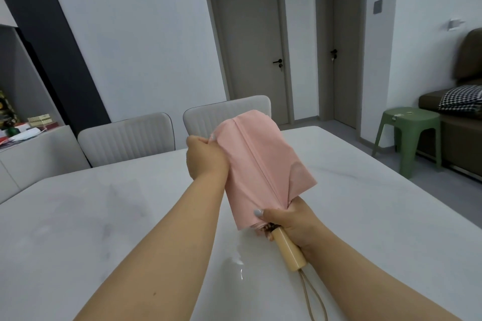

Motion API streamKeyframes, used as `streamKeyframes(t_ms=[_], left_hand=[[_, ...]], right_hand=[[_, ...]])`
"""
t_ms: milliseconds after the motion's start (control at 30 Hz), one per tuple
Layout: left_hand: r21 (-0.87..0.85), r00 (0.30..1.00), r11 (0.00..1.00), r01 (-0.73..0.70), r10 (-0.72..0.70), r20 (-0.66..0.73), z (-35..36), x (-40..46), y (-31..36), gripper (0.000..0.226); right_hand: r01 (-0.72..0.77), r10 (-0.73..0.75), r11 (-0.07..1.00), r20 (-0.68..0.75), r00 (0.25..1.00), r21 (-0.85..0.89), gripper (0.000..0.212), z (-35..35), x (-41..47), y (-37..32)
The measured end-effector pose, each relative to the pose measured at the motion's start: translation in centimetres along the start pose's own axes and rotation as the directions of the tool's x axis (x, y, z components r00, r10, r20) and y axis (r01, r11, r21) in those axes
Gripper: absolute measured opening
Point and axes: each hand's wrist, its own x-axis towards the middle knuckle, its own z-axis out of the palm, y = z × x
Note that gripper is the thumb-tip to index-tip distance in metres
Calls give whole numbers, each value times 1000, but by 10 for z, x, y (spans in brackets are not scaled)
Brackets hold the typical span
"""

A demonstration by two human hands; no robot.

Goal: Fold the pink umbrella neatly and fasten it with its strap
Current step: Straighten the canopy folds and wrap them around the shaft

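Note:
The pink umbrella [260, 161] is collapsed and held above the white table [104, 216], its canopy loose and pointing away from me. My right hand [289, 221] grips it at the base of the canopy, just above the cream wooden handle [289, 250]. A beige wrist cord [313, 297] hangs from the handle's end. My left hand [204, 156] pinches the left edge of the pink fabric near the far end. I cannot pick out the strap.
Two grey padded chairs [127, 138] stand at the table's far side. A green stool [409, 135] and a brown sofa [459, 117] are at the right. A cabinet with clutter [26, 133] is at the left. Closed doors [253, 41] lie beyond.

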Motion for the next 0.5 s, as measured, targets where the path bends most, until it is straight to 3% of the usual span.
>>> streamKeyframes(t_ms=[33, 100, 167, 233, 300, 500], left_hand=[[26, 997, 1000, -15, 17, -73, -2, -3, 5, 14], [100, 975, 984, -148, 163, -154, -4, -14, 15, 26], [127, 934, 935, -333, 345, -92, -2, -32, 22, 37], [72, 913, 911, -407, 407, 22, 4, -48, 21, 41], [10, 928, 936, -352, 348, 130, 10, -54, 17, 46], [-141, 937, 990, -2, 52, 346, 16, -49, 8, 66]], right_hand=[[4, -5, 1000, -3, 1000, -23, 50, 0, 1, 1], [12, -13, 998, -12, 1000, -69, 42, 0, 1, 1], [22, -25, 996, -35, 999, -84, 32, 0, 3, 2], [27, -32, 996, -55, 998, -89, 30, -1, 4, 2], [31, -37, 995, -61, 997, -93, 31, 1, 4, 2], [14, -19, 995, -49, 999, -100, 42, 4, 4, 0]])
